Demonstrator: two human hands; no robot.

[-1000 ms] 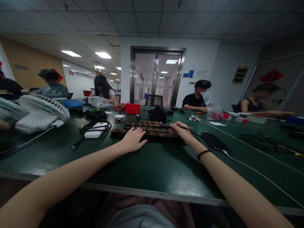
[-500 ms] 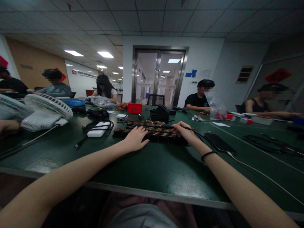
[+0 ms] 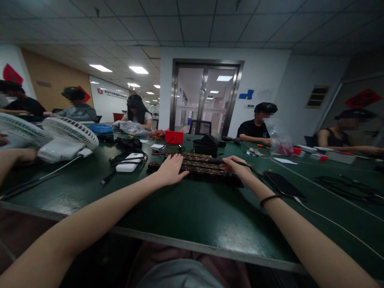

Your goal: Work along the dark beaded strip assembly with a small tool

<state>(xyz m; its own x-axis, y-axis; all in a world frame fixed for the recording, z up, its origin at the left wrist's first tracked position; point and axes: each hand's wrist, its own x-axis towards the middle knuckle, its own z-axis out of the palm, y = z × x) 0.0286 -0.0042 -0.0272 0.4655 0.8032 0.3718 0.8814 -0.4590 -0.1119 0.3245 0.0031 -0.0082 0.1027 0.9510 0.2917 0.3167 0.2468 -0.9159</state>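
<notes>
Moved since the earlier frames: left hand point(image 3: 169, 170), shifted slightly left and farther over the strips point(image 3: 207, 169), its fingers straighter; the whole view, turned a little to the left.

Left hand: open, palm down, fingers extended toward the far side, thumb out to the right; laid over the left part of the strips. Forearm slanting in from the near left.

Right hand point(image 3: 238, 170): closed in a pen-like grip on a black tool point(image 3: 214, 161), whose front end points left over the strips. Forearm slanting in from the near right; black band point(image 3: 270, 200) at the wrist.

Strips: thin, coppery, lying left to right in a dark bundle at the middle of the green table point(image 3: 186, 218).

Nearby: white block point(image 3: 127, 165) with black cable, left; phone point(image 3: 283, 185), right; black bag point(image 3: 205, 145) and red bin point(image 3: 174, 137), far side; white fan point(image 3: 70, 134), farther left.
</notes>
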